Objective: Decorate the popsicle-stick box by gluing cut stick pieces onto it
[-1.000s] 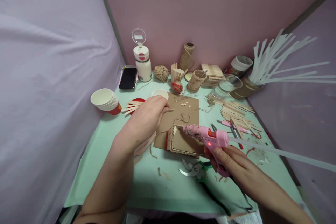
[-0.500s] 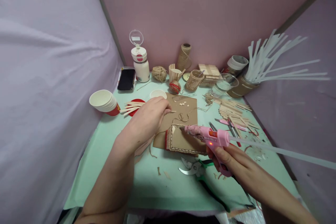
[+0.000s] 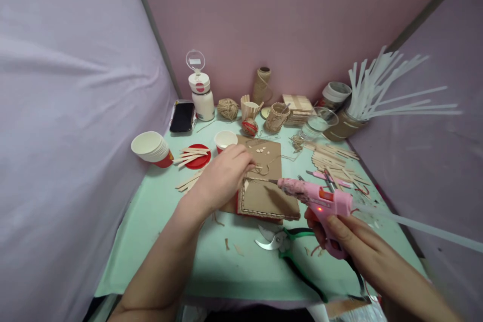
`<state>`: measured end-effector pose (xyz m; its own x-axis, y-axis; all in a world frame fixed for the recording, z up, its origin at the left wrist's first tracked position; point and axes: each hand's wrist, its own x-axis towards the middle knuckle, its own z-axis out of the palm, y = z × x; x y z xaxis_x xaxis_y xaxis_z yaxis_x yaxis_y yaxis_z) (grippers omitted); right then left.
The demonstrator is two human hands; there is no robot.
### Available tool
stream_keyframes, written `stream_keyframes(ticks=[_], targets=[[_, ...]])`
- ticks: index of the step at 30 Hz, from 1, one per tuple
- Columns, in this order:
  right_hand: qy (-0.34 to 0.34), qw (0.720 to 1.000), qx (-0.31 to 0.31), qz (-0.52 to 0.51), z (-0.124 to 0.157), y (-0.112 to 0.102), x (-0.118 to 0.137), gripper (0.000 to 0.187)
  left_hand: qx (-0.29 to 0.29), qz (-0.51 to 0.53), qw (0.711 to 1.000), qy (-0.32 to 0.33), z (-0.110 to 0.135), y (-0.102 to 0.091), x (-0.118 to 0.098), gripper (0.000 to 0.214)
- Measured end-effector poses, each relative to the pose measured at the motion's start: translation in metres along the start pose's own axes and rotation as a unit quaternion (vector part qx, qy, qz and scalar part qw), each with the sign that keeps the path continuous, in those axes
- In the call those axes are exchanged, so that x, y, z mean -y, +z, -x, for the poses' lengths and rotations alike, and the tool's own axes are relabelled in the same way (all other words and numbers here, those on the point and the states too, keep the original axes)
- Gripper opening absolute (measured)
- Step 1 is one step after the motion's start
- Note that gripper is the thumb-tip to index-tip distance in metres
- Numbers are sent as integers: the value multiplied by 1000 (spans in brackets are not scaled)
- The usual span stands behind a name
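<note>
My right hand [image 3: 341, 231] is wrapped round the grip of a pink hot glue gun [image 3: 315, 195] with its orange light lit. A long clear glue stick [image 3: 418, 222] trails from its back. The metal nozzle hovers at the far edge of a cardboard box [image 3: 271, 201], trimmed with braided twine and red at its left side. A pale wooden chip [image 3: 246, 186] lies in the box's left corner. My left hand [image 3: 228, 173] is closed in a pinch on a small wooden stick piece [image 3: 258, 167], just above the box's far left corner.
Beneath the box lies a cardboard sheet [image 3: 273, 153] with wood chips. Green-handled pruning shears [image 3: 279, 240] lie in front. Craft sticks [image 3: 332, 158] and a pink craft knife [image 3: 328, 177] are at right. Paper cups [image 3: 151, 148], a red lid [image 3: 199, 161] and a white bottle [image 3: 204, 103] stand left.
The glue gun has moved right, its nozzle shifting from the box's left corner along the far edge. My left hand has come right and nearer to the box with the wooden piece.
</note>
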<state>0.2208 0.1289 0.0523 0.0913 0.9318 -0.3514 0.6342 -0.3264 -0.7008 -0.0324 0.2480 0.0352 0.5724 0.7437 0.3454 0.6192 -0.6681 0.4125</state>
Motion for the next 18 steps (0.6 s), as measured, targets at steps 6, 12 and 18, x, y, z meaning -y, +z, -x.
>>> stream_keyframes(ticks=[6,12,18], targets=[[-24,997,-21,-73,-1,-2,-8,59,-53,-36,997,37,18,24,1,20],[-33,996,-21,-80,-1,-5,-15,64,-46,-50,996,59,21,33,1,16],[-32,996,-23,-86,-1,-11,-27,62,-20,-64,995,70,21,33,2,16]])
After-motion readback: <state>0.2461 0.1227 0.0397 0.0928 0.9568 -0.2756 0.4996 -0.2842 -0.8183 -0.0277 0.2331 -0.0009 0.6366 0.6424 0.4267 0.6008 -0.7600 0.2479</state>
